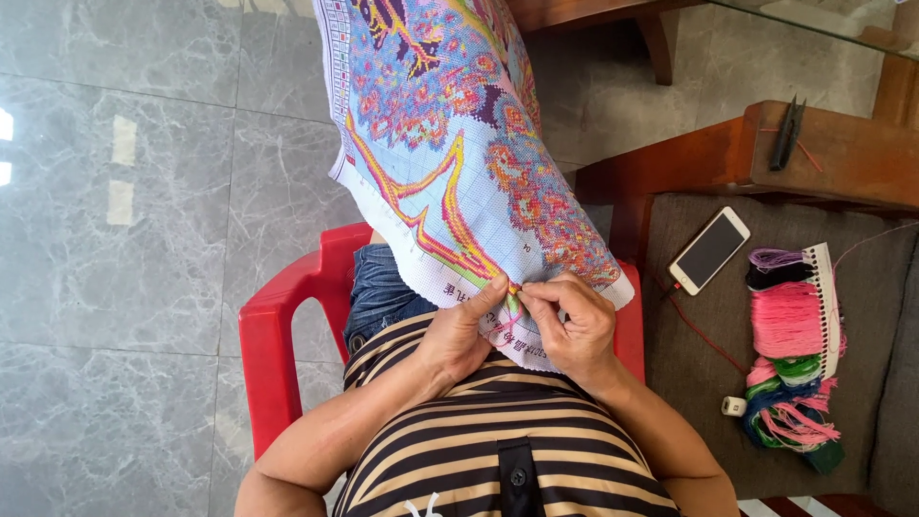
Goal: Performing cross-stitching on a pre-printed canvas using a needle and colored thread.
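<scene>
A large cross-stitch cloth (450, 124) with a colourful printed pattern hangs over my lap, its near edge at my chest. My left hand (462, 330) grips that near edge from below, thumb on top. My right hand (571, 321) pinches the cloth right beside it, fingertips together at a small spot near the edge (515, 287). A needle is too small to make out. Both hands touch each other at the fingertips.
I sit on a red plastic chair (273, 335) on a grey tiled floor. To the right a cushioned wooden seat holds a white phone (709, 250), a thread card with pink, green and purple skeins (795, 345), and a dark thread snip (787, 132) on the armrest.
</scene>
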